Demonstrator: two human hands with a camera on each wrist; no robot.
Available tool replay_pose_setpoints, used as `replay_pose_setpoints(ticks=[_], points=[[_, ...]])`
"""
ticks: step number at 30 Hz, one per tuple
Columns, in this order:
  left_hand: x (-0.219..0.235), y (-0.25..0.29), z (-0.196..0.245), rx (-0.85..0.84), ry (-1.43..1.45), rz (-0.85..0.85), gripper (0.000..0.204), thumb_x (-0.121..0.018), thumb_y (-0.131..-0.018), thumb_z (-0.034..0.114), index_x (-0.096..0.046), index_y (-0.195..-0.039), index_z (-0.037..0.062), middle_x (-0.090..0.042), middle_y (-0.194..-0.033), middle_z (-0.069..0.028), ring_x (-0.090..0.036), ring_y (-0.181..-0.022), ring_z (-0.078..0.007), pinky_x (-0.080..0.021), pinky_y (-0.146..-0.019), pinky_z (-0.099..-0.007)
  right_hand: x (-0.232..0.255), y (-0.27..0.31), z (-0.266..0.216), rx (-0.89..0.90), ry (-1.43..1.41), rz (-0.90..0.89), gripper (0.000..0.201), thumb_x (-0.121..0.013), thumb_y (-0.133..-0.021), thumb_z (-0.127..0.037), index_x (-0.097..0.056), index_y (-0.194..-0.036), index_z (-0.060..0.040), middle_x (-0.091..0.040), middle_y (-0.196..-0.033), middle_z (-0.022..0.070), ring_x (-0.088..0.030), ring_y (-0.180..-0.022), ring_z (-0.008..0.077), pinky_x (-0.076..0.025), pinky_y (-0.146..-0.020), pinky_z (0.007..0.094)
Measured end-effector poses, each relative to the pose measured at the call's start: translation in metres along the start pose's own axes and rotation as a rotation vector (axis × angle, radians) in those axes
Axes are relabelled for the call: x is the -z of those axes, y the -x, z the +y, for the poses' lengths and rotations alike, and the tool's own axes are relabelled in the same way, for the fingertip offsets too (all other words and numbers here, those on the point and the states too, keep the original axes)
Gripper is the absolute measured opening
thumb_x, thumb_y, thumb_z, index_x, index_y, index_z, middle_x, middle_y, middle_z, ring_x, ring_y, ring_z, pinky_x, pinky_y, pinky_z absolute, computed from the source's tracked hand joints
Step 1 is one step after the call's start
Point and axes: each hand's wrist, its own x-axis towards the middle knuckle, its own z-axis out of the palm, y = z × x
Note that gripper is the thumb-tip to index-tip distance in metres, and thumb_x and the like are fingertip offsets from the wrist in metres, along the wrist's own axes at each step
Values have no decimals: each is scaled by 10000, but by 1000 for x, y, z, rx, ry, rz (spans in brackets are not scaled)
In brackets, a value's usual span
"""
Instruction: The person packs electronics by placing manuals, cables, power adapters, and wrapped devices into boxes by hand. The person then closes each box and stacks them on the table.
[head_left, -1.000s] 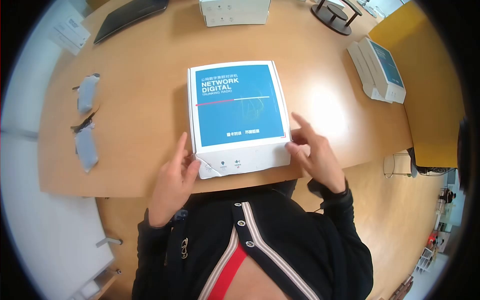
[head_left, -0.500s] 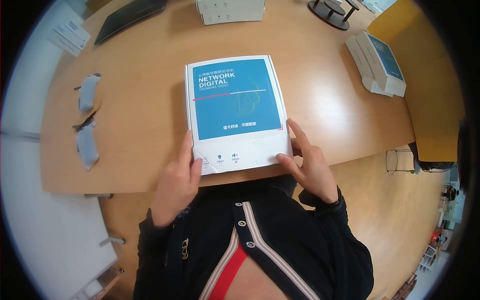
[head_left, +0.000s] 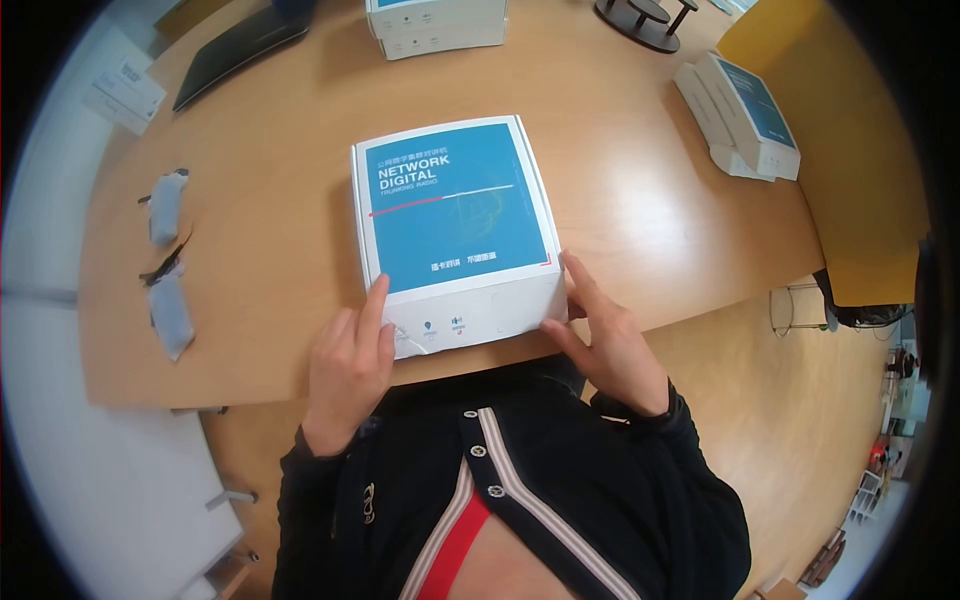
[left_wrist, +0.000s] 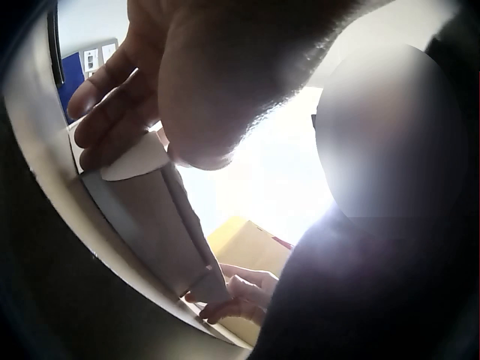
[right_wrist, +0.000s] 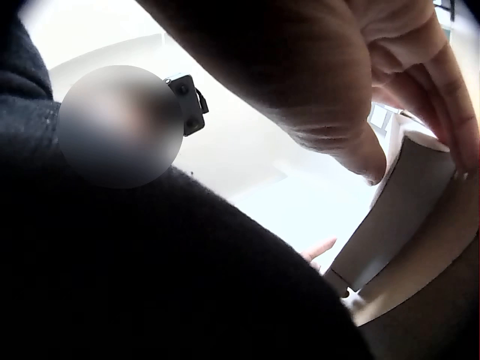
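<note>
A white cardboard box (head_left: 455, 215) with a blue printed top reading "NETWORK DIGITAL TRUNKING RADIO" lies near the table's front edge, its lid down. A crease marks the near left corner of its front face. My left hand (head_left: 350, 365) is at that corner, index finger straight along the top edge and thumb by the front. At the near right corner, my right hand (head_left: 620, 345) touches the box with a straight index finger along the side and the thumb at the front face. Both wrist views show the box's front panel (left_wrist: 142, 217) in shadow, fingers extended beside its ends.
Two pale wrapped items (head_left: 172, 318) with dark ends lie on the left of the table. Similar boxes (head_left: 440, 38) are stacked at the back, and more boxes (head_left: 765, 120) sit by a yellow partition (head_left: 860, 150). A flat black device (head_left: 240, 55) and a brown tiered stand (head_left: 640, 25) are farther off.
The right hand has come in from beside the box to its near right corner. My left index finger has moved onto the top edge. The whole view has shifted slightly.
</note>
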Motion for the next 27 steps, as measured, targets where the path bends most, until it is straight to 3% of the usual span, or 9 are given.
replay_pose_setpoints(ticks=[3,5,8,11,15,16,18,24,27], points=[[4,-2,0,31,120,-88,548,-600,-809,78,-414,-1320,3,-531,-768,-152,-534,-687,-297,-438,-614,-376,0,0,4,15,18,-6,707,-676,-800,-98,-269,-1357,55,-575,-930,206,-583,-729,313,-486,-653,371],[7,-3,-3,177,356,-137,649,-651,-795,123,-349,-1360,19,-564,-950,-209,-565,-843,-360,-464,-723,-387,5,-2,4,38,50,-13,706,-674,-799,-92,-267,-1356,55,-575,-940,205,-583,-743,313,-485,-663,372],[18,-11,-7,230,409,-282,765,-702,-766,164,-281,-1392,36,-530,-1105,-253,-544,-984,-405,-457,-817,-406,12,-11,6,73,77,-87,706,-670,-799,-92,-259,-1354,56,-572,-964,204,-583,-776,314,-483,-696,371],[19,-23,-18,149,332,-372,907,-741,-706,123,-193,-1424,50,-551,-1113,-239,-579,-977,-363,-460,-840,-388,18,-23,12,134,124,-154,712,-666,-798,-104,-251,-1354,54,-564,-1002,212,-579,-845,323,-478,-744,368],[17,-42,-26,110,316,-407,997,-774,-672,146,-140,-1436,56,-491,-1213,-257,-532,-1087,-374,-440,-900,-396,29,-43,16,196,296,-228,760,-678,-794,-126,-218,-1387,-7,-555,-1048,223,-576,-949,325,-464,-801,377],[16,-48,-27,17,220,-356,998,-775,-677,160,-134,-1433,42,-453,-1240,-267,-503,-1098,-399,-430,-905,-406,29,-49,21,196,305,-216,760,-678,-794,-126,-218,-1387,-7,-555,-1048,223,-576,-949,325,-464,-801,377],[14,-59,-29,-87,123,-296,1000,-777,-682,175,-128,-1429,29,-415,-1267,-277,-473,-1109,-424,-421,-911,-416,26,-62,37,409,272,-112,740,-641,-822,-125,-190,-1397,-10,-537,-1068,231,-554,-972,344,-445,-828,392],[-5,-68,-40,-47,262,-299,983,-763,-692,129,-119,-1424,8,-367,-1311,-282,-439,-1141,-437,-406,-935,-421,24,-83,45,221,250,-213,709,-589,-849,-100,-162,-1407,-6,-547,-1008,233,-556,-927,373,-443,-820,401],[-6,-70,-37,6,269,-320,1000,-758,-686,81,-94,-1431,16,-290,-1400,-262,-371,-1249,-408,-362,-1011,-403,26,-87,46,185,146,-182,688,-581,-849,-85,-184,-1407,-16,-549,-994,238,-559,-915,374,-446,-816,398]])
